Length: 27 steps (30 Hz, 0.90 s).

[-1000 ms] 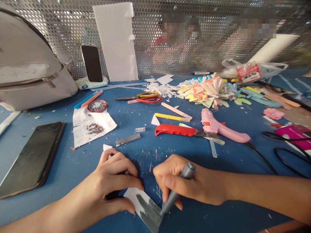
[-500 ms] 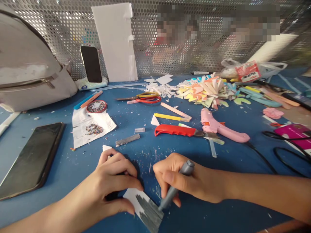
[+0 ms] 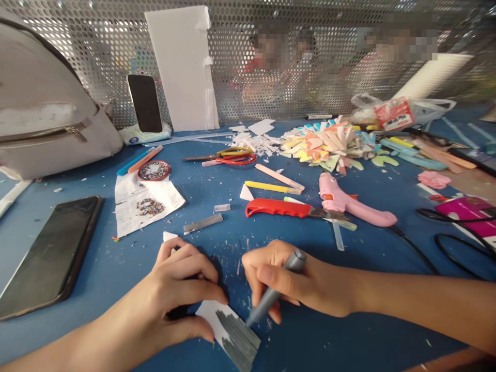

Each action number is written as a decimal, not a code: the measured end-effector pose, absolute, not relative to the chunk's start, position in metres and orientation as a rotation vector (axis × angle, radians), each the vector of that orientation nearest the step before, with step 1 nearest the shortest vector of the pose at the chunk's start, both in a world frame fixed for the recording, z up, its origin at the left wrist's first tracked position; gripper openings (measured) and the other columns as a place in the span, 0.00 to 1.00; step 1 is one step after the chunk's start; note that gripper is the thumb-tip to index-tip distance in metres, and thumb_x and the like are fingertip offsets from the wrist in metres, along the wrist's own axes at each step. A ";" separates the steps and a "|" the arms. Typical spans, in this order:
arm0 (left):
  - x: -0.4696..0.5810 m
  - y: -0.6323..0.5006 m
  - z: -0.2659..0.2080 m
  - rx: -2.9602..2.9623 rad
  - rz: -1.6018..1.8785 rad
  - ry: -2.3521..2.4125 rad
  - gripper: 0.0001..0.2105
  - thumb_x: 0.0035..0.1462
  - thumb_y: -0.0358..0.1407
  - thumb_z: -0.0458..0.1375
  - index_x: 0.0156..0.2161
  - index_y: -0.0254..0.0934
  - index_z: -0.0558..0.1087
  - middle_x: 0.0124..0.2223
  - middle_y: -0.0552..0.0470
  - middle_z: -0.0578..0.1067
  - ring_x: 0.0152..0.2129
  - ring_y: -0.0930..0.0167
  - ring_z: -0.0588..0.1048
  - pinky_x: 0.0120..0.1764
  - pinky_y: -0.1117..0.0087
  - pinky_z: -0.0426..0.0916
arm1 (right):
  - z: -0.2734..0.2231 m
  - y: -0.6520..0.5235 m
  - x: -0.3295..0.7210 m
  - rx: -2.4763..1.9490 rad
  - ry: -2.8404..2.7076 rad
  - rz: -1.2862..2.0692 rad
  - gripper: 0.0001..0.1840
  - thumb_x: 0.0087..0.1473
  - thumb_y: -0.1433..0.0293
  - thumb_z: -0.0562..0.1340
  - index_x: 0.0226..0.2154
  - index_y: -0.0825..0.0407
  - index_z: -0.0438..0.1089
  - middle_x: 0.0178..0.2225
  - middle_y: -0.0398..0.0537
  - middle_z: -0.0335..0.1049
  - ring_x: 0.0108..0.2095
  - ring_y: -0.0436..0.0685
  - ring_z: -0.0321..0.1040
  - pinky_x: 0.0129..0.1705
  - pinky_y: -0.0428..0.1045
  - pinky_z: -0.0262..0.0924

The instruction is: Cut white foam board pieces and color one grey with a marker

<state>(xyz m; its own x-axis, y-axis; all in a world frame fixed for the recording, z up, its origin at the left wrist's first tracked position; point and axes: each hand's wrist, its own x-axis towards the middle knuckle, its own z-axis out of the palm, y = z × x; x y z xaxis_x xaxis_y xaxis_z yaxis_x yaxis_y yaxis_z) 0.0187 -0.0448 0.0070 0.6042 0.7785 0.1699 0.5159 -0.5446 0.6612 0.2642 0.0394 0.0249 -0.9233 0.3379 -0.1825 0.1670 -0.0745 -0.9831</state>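
A small white piece of card (image 3: 232, 336) lies at the bottom centre, much of its surface coloured dark grey in streaks. My left hand (image 3: 189, 294) pinches its upper left end between thumb and forefinger. In my right hand (image 3: 277, 279) is a grey marker pen (image 3: 267, 299), slanted down with its tip at the card's right edge. Whether the tip touches the card, I cannot tell. Beyond the hands lie a narrow grey-coloured strip (image 3: 203, 223) and a short clear glue stick piece (image 3: 222, 207).
A red utility knife (image 3: 277, 208), its blade out, lies beside a pink glue gun (image 3: 352, 204) with a black cord. Scissors (image 3: 228, 155) and a heap of coloured scraps (image 3: 325, 144) are farther back. Phones (image 3: 50, 253) and a backpack (image 3: 54, 103) stand at left.
My right hand and the marker have shifted slightly up and left along the card's right edge. My left hand and the card stay in place.
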 end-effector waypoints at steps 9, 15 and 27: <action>0.018 -0.045 0.008 2.261 0.592 1.026 0.13 0.63 0.49 0.58 0.46 0.45 0.77 0.41 0.52 0.74 0.40 0.67 0.69 0.52 0.62 0.51 | 0.025 0.040 0.265 -0.579 -2.034 2.146 0.31 0.64 0.47 0.54 0.27 0.57 0.68 0.22 0.43 0.64 0.20 0.46 0.62 0.19 0.40 0.50; 0.019 -0.045 0.009 2.269 0.592 1.029 0.13 0.65 0.49 0.56 0.46 0.45 0.77 0.41 0.52 0.74 0.40 0.66 0.69 0.53 0.61 0.51 | 0.026 0.039 0.265 -0.579 -2.041 2.123 0.31 0.65 0.48 0.54 0.25 0.57 0.68 0.20 0.41 0.62 0.18 0.45 0.60 0.20 0.41 0.51; 0.019 -0.045 0.011 2.270 0.586 1.040 0.14 0.64 0.50 0.57 0.45 0.45 0.77 0.40 0.51 0.75 0.39 0.66 0.70 0.52 0.61 0.52 | 0.021 0.040 0.266 -0.550 -2.036 2.202 0.30 0.62 0.45 0.55 0.29 0.56 0.68 0.21 0.44 0.66 0.23 0.49 0.65 0.22 0.41 0.53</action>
